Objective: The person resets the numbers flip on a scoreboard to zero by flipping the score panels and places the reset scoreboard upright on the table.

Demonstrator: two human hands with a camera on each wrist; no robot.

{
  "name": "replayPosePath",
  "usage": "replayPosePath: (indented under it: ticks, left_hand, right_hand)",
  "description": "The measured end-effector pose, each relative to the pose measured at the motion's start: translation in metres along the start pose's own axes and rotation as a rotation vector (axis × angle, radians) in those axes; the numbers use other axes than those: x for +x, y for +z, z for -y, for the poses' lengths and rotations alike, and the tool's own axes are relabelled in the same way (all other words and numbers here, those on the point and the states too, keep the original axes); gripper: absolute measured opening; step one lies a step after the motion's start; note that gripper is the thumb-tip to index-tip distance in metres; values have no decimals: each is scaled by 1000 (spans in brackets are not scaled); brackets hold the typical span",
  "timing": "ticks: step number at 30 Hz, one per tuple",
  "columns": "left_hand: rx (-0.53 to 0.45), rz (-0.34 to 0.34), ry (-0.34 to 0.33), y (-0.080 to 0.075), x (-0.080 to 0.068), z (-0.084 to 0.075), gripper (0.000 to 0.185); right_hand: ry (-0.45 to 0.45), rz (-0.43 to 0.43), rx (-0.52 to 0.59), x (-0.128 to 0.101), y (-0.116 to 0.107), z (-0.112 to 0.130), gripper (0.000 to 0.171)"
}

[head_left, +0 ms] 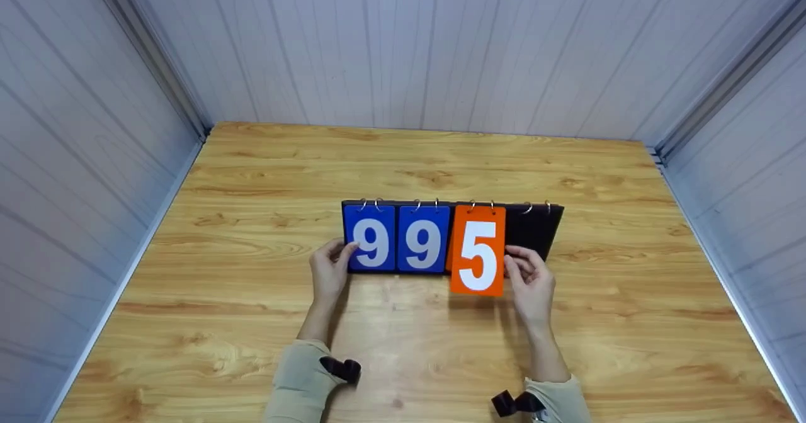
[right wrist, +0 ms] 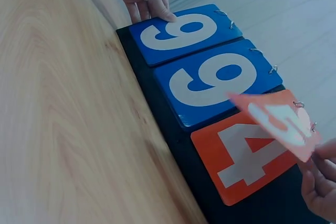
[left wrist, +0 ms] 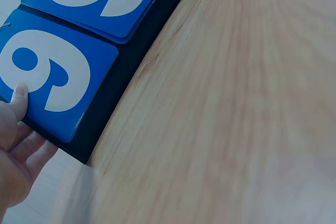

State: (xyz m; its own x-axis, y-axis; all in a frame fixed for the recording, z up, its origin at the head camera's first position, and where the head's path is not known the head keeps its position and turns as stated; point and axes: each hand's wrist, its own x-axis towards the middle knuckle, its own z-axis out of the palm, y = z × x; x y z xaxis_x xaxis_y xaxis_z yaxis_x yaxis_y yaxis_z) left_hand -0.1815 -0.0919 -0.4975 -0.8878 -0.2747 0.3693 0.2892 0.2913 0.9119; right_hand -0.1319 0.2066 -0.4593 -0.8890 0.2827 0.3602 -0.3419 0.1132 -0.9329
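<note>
Black scoreboard (head_left: 532, 228) shows blue 9, 9, lifted orange 5 card (head_left: 478, 258).

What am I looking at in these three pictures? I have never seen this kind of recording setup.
A person works with bare hands, filmed by three cameras: one on the head looking down, one on each wrist. On the wooden table stands a black flip scoreboard with ringed number cards. The left hand rests on the outer blue 9 card, thumb on its face. The right hand pinches the orange 5 card, lifted mid-flip; the right wrist view shows an orange 4 card beneath it.
</note>
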Motion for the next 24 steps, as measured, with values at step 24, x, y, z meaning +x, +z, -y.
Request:
replayPosePath:
  ticks: [24]
  left_hand:
    - [11, -18, -48, 4, 3, 23, 14]
  right_hand:
    - [-418, 42, 184, 46, -5, 14, 14]
